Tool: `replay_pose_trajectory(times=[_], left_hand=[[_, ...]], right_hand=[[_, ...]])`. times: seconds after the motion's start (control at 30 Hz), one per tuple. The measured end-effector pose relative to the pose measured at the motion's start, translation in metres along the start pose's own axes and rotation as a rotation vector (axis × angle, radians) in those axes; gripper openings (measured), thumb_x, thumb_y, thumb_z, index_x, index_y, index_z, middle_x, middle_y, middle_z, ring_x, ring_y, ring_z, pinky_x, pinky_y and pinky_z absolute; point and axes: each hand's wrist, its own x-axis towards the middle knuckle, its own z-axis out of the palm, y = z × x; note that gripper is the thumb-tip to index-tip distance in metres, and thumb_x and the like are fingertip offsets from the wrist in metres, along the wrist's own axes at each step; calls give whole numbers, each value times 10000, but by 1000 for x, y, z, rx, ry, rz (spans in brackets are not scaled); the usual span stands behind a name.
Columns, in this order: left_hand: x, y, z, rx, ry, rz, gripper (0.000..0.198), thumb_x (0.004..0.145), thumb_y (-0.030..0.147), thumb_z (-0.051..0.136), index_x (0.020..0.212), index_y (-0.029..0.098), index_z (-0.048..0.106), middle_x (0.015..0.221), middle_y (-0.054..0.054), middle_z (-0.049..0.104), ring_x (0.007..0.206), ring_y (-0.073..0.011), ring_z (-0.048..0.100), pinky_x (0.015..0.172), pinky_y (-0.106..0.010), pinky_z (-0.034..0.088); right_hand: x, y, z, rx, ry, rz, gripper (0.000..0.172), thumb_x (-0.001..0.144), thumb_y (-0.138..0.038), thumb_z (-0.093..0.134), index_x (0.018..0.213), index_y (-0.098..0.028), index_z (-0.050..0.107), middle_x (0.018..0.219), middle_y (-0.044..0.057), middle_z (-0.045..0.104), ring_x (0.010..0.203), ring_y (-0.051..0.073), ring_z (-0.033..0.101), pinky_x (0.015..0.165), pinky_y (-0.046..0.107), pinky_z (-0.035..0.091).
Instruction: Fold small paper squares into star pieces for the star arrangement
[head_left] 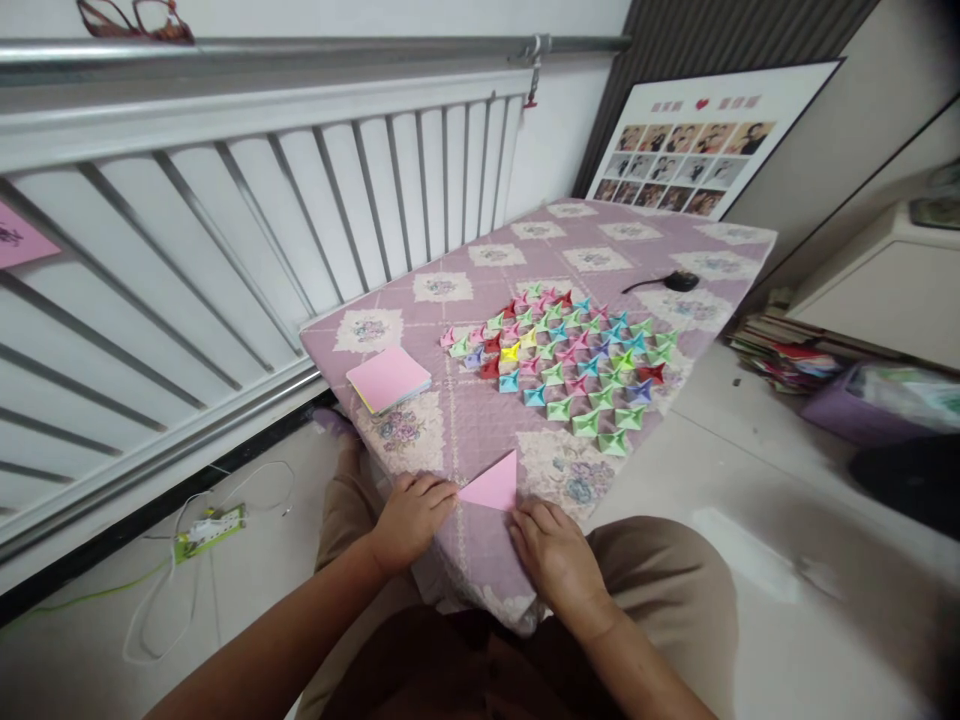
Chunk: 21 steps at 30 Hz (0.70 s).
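A pink sheet of origami paper [495, 487], folded into a triangle, is between my two hands near the front corner of the table. My left hand [417, 517] has its fingers closed on the paper's left tip. At the lower right corner, my right hand [556, 560] pinches the sheet; its thumb is partly hidden. A stack of square paper [388, 379], pink on top, lies beyond my left hand. Farther back, many small folded paper pieces [559, 352] in green, red, pink, blue, yellow and purple stand in slanting rows.
A flowered purple cloth [480, 550] covers the table [420, 330]. Toward its far right lies a small black object with a cord [681, 281]. A white radiator [300, 190] runs along the left. A power strip [211, 530] with cables is on the floor.
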Motion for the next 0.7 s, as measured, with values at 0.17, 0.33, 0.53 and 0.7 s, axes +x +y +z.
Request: replay_pose_trajectory(times=[0.17, 0.33, 0.53, 0.7], left_hand=[[14, 20, -9, 16, -3, -115, 191, 932, 242, 464, 1004, 199, 636, 1145, -55, 604, 1089, -216, 474, 907, -385, 355], [29, 55, -1, -71, 84, -104, 286, 954, 245, 405, 1185, 222, 571, 1237, -47, 573, 1191, -202, 435, 1004, -379, 345], [34, 67, 17, -163, -20, -165, 523, 921, 383, 430, 1416, 224, 370, 1488, -61, 350, 1365, -248, 289, 1128, -474, 220], [33, 66, 21, -152, -74, -255, 585, 893, 340, 413, 1456, 234, 296, 1535, -49, 239, 1401, -282, 221, 1125, -549, 189]], right_hand=[[6, -7, -5, -8, -4, 98, 235, 929, -263, 465, 832, -198, 669, 897, 61, 635, 878, 198, 520, 783, 325, 375], [2, -10, -5, 37, 26, 126, 204, 924, -220, 465, 849, -199, 654, 912, 59, 630, 897, 196, 523, 784, 317, 376], [2, -7, -4, 67, 97, 145, 185, 899, -190, 474, 813, -209, 637, 876, 55, 622, 843, 193, 546, 752, 311, 401], [15, 4, 0, -27, 170, 272, 243, 879, -338, 517, 1069, -227, 618, 1052, 109, 621, 956, 252, 555, 758, 360, 410]])
